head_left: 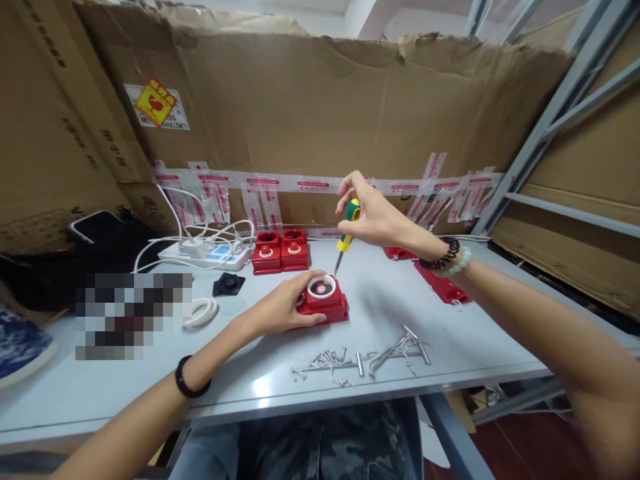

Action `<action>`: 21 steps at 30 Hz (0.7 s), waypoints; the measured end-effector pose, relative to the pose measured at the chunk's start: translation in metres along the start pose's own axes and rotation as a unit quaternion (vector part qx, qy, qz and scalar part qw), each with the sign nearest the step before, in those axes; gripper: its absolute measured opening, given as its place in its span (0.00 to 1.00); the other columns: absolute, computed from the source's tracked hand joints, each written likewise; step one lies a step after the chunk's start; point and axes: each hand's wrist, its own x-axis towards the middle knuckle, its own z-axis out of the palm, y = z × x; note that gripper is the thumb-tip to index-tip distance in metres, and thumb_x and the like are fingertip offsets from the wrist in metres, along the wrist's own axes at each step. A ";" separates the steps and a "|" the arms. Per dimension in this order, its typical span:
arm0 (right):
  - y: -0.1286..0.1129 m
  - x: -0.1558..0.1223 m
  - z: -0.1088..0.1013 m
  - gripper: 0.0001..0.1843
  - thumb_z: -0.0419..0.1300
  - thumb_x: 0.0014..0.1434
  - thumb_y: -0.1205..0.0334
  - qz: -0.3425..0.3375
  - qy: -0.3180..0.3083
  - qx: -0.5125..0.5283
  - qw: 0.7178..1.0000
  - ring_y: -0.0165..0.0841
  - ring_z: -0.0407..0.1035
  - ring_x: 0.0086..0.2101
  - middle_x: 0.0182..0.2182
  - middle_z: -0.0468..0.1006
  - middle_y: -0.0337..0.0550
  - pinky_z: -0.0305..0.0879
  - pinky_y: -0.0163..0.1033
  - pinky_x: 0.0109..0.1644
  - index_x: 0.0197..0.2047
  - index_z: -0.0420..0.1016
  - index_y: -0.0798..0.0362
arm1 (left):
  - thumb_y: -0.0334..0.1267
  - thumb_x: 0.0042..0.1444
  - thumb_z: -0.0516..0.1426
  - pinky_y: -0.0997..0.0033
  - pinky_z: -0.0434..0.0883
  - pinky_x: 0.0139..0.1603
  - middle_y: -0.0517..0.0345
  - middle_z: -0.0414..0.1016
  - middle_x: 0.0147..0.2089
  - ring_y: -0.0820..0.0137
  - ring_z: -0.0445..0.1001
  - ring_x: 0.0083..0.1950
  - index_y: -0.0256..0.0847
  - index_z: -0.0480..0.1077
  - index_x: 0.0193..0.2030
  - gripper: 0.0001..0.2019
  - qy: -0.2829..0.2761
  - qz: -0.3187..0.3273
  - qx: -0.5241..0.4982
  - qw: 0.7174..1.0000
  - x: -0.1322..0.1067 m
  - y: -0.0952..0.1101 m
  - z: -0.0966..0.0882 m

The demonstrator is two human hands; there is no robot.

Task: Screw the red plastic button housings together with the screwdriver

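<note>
My left hand (293,303) is wrapped round a red housing (333,310) that lies on the grey table. A white ring (321,287) surrounds a dark round opening on top of the housing. My right hand (363,210) grips a yellow-and-green screwdriver (345,241) by its handle, blade pointing down. The blade's tip meets the housing's far right corner; I cannot make out a screw there. Closer to the front edge lie several loose screws (330,358) and metal rods (360,364).
Behind stand two red units (281,252) with round knobs. At left are a white power strip (225,255) with tangled cables, a black square part (229,285) and a white coil (201,312). More red parts (443,281) lie at right. A cardboard sheet (320,120) walls the back.
</note>
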 end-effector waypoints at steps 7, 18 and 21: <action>-0.014 -0.016 -0.006 0.18 0.55 0.46 0.70 -0.009 0.029 0.035 0.999 0.30 0.63 0.28 0.29 0.69 0.35 0.62 0.40 0.32 0.40 0.54 0.49 | 0.52 0.52 0.60 0.51 0.63 0.60 0.45 0.61 0.64 0.54 0.64 0.61 0.45 0.51 0.65 0.37 -0.005 -0.001 0.035 0.999 -0.002 0.002 -0.004; -0.020 -0.048 0.013 0.20 0.56 0.46 0.69 0.021 -0.016 0.090 0.996 0.28 0.64 0.27 0.30 0.68 0.34 0.61 0.36 0.28 0.43 0.54 0.49 | 0.45 0.57 0.57 0.40 0.46 0.66 0.51 0.61 0.63 0.48 0.48 0.70 0.44 0.76 0.33 0.09 0.026 0.121 0.152 0.981 -0.011 0.034 0.014; -0.017 -0.050 0.011 0.21 0.56 0.46 0.70 0.025 -0.011 0.102 0.994 0.29 0.64 0.28 0.30 0.68 0.35 0.63 0.37 0.29 0.43 0.54 0.49 | 0.42 0.57 0.57 0.39 0.47 0.65 0.49 0.61 0.63 0.48 0.47 0.70 0.44 0.76 0.33 0.08 0.009 0.126 0.164 0.978 -0.011 0.034 0.018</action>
